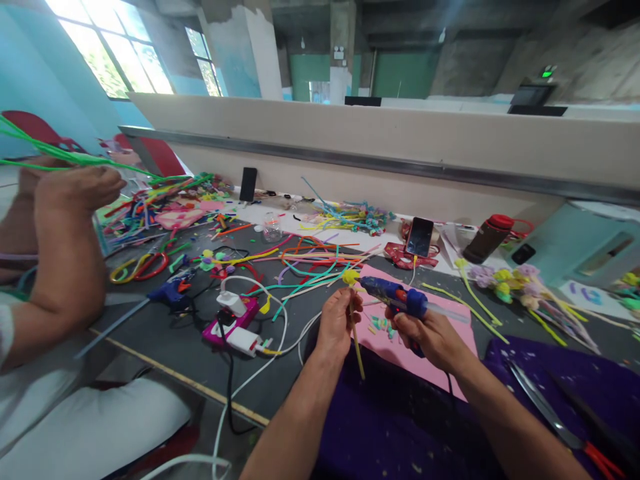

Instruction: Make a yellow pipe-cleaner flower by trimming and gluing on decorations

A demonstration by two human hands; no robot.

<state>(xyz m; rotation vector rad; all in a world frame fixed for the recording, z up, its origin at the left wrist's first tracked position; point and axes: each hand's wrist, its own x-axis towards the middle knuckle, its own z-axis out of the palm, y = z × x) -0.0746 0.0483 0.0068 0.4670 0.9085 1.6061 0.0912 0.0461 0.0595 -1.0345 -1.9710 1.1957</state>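
Between the fingers of my left hand [337, 321] is a yellow pipe-cleaner flower [351, 276], its fuzzy head up and its stem [359, 353] hanging below. My right hand [425, 333] is wrapped round a blue hot glue gun [393, 293], with a clear glue stick [447, 312] sticking out of its back. The gun's tip points left, close by the flower head; whether they touch I cannot tell. Under both hands lies a pink sheet [460, 360] with small green and yellow clippings [383, 327] on it.
At left, a co-worker's hand [83, 190] holds green pipe cleaners. A second glue gun [170, 291], scissors [140, 267] and a pink power strip [231, 321] with cables lie nearby. To the right are finished flowers [505, 283], a bottle [487, 239] and large scissors [545, 403].
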